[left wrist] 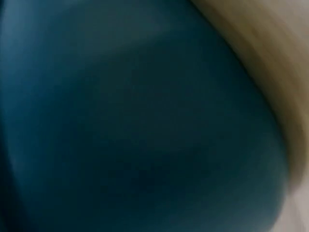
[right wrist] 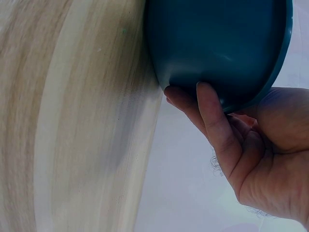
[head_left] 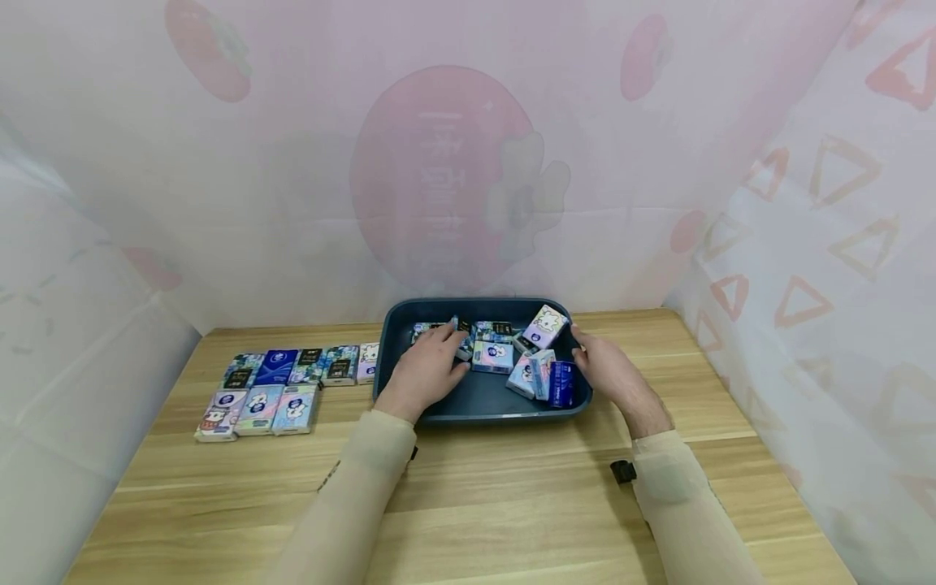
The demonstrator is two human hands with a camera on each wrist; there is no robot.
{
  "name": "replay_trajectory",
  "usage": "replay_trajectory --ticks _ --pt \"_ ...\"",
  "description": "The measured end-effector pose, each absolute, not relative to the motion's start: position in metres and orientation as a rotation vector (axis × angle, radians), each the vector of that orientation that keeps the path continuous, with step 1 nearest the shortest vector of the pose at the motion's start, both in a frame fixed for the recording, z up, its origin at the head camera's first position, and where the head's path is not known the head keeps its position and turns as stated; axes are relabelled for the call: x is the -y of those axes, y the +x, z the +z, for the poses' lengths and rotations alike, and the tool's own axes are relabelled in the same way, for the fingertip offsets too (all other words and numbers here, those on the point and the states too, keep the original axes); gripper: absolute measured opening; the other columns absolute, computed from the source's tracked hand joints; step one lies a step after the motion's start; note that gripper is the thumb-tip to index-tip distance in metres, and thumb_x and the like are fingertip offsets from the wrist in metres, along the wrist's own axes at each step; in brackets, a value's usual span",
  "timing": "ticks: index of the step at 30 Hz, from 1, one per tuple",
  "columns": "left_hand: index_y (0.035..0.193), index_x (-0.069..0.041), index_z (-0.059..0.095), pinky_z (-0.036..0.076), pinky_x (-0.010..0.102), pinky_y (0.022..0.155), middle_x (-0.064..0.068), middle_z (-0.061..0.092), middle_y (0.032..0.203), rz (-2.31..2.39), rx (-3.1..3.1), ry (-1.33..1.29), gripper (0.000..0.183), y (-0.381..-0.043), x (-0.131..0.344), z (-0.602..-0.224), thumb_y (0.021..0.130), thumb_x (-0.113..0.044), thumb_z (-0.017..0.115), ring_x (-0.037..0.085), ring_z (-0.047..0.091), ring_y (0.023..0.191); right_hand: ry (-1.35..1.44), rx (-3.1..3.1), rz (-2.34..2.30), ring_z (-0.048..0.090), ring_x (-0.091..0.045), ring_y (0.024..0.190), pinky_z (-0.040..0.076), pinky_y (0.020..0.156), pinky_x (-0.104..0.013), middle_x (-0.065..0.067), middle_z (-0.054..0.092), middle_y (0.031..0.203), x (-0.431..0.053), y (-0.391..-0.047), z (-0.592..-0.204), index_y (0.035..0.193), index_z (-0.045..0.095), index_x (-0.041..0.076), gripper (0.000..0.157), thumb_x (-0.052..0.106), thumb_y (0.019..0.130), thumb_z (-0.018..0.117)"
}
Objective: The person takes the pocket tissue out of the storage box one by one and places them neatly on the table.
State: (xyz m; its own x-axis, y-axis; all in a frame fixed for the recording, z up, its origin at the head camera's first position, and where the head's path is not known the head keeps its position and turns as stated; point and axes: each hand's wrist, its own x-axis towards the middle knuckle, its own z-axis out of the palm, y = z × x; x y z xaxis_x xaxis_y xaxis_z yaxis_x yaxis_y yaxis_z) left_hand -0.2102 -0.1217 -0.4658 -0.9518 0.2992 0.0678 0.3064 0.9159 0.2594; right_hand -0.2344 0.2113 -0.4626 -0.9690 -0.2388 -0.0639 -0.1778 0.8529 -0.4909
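Note:
A dark teal plastic basin (head_left: 483,414) holds several small packs of tissues. My left hand (head_left: 422,370) reaches over its left side, fingertips at a tilted floral tissue pack (head_left: 465,345); I cannot tell whether they pinch it. My right hand (head_left: 610,370) grips the basin's right end, fingers against the outside wall, as the right wrist view also shows. Near that hand inside the basin lie a blue tissue pack (head_left: 561,383), pale cartoon packs and a lilac pack (head_left: 546,327). Blurred teal basin wall (left wrist: 145,116) fills most of the left wrist view.
Left of the basin, tissue packs lie on the wooden table (head_left: 497,504) in two rows, among them a dark blue pack (head_left: 276,367) and a pale cartoon pack (head_left: 295,409). Printed cloth (head_left: 292,162) hangs behind and at both sides.

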Motion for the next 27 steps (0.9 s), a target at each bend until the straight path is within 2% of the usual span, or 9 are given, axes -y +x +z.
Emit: replay_trajectory --ticks 4,13,18,21,27 --pt "0.171 -0.012 0.061 0.047 0.062 0.139 0.018 0.049 0.186 -0.400 3.076 -0.472 0.063 -0.216 0.114 -0.472 0.116 -0.036 0.078 0.044 0.050 0.172 -0.334 -2.912 -0.744 0.050 -0.014 0.061 0.046 0.060 -0.030 -0.028 0.076 0.103 -0.212 -0.235 -0.463 0.175 0.042 -0.010 0.058 0.007 0.121 0.055" --pt "0.173 -0.011 0.058 0.037 0.056 0.147 0.016 0.044 0.189 -0.312 3.121 -0.498 0.064 -0.224 0.102 -0.478 0.116 -0.034 0.076 0.038 0.038 0.180 -0.338 -2.923 -0.734 0.052 -0.015 0.061 0.047 0.060 -0.031 -0.035 0.079 0.120 -0.212 -0.236 -0.462 0.175 0.043 -0.010 0.057 0.007 0.121 0.055" --pt "0.176 -0.012 0.055 0.036 0.056 0.147 0.015 0.040 0.191 -0.291 3.145 -0.494 0.062 -0.226 0.101 -0.480 0.118 -0.030 0.072 0.038 0.034 0.181 -0.319 -2.912 -0.738 0.055 -0.016 0.064 0.048 0.061 -0.031 -0.041 0.076 0.138 -0.211 -0.235 -0.462 0.175 0.042 -0.009 0.058 0.007 0.121 0.055" --pt "0.174 -0.010 0.058 0.039 0.056 0.146 0.016 0.045 0.189 -0.282 3.143 -0.485 0.060 -0.227 0.100 -0.480 0.118 -0.027 0.072 0.040 0.039 0.179 -0.316 -2.913 -0.736 0.055 -0.016 0.064 0.047 0.061 -0.031 -0.040 0.077 0.135 -0.211 -0.235 -0.462 0.175 0.042 -0.009 0.058 0.007 0.121 0.055" --pt "0.164 -0.006 0.065 0.056 0.055 0.133 0.018 0.062 0.173 -0.274 3.113 -0.400 0.055 -0.225 0.102 -0.482 0.116 -0.028 0.077 0.041 0.059 0.160 -0.330 -2.912 -0.740 0.051 -0.013 0.060 0.046 0.059 -0.029 -0.033 0.079 0.114 -0.212 -0.236 -0.464 0.175 0.043 -0.009 0.058 0.007 0.121 0.055"
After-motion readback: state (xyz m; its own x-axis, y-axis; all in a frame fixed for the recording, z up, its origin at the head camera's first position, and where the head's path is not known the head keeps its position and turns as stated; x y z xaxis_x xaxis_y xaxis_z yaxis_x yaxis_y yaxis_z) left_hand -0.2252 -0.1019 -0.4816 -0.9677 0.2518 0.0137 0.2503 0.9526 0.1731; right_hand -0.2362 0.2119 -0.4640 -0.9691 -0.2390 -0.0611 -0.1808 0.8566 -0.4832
